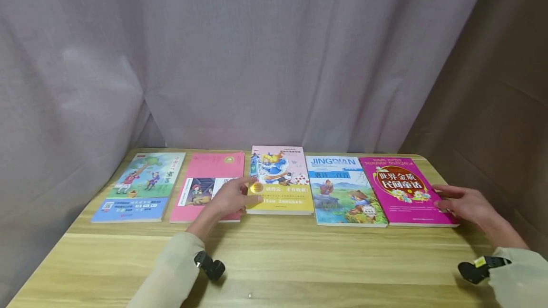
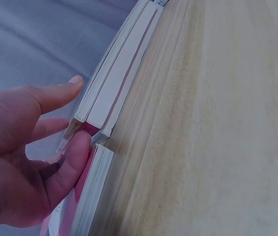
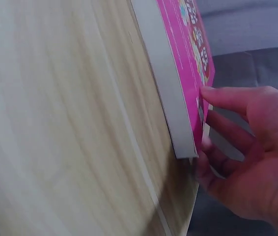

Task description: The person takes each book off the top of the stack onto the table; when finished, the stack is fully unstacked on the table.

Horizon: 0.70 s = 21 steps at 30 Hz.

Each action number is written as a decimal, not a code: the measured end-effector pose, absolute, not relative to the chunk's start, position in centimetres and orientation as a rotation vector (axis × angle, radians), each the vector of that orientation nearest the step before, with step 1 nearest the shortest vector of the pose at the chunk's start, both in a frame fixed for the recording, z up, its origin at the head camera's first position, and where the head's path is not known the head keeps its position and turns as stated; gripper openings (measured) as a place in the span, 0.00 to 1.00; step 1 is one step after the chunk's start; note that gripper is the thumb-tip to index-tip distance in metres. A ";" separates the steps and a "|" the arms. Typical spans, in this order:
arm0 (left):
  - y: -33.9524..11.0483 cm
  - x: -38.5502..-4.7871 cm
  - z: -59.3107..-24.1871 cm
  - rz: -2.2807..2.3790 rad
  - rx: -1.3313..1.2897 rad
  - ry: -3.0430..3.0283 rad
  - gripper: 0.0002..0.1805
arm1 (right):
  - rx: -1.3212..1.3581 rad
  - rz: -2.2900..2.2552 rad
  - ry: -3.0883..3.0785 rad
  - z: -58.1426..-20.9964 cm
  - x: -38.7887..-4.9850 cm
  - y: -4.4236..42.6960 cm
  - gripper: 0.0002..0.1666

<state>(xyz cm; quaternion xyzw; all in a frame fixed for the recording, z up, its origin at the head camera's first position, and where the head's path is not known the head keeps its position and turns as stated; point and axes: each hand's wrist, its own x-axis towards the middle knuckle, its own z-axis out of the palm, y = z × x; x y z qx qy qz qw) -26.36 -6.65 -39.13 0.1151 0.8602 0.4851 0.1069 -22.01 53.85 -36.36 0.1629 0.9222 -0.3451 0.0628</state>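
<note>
A white-lettered magenta book (image 1: 402, 198) and a pink-and-yellow book (image 1: 280, 172) line the far edge of a tan, wood-grained table (image 1: 334, 265).

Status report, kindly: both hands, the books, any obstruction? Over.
Left hand at left edge of middle book; right hand at right edge of magenta book. Both face up. Left hand partly hides pink book.

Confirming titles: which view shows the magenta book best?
Head: the magenta book shows nearly its whole cover, title included. Right wrist shows page edges and some cover; in left wrist, I can't discern it.
</note>
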 end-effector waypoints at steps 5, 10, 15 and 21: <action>-6.1 -26.4 -38.8 1.366 0.289 2.585 0.42 | 0.591 -1.035 2.978 -35.7 -21.6 52.4 0.41; -5.8 -26.6 -38.7 1.255 0.271 2.686 0.41 | 0.684 -1.088 3.101 -34.5 -21.8 49.8 0.36; -5.6 -26.8 -38.7 1.181 0.247 2.724 0.42 | 0.594 -1.131 3.157 -33.7 -22.2 46.7 0.36; -5.6 -26.9 -38.2 1.163 0.232 2.714 0.42 | 0.366 -1.131 3.196 -32.9 -22.4 42.6 0.34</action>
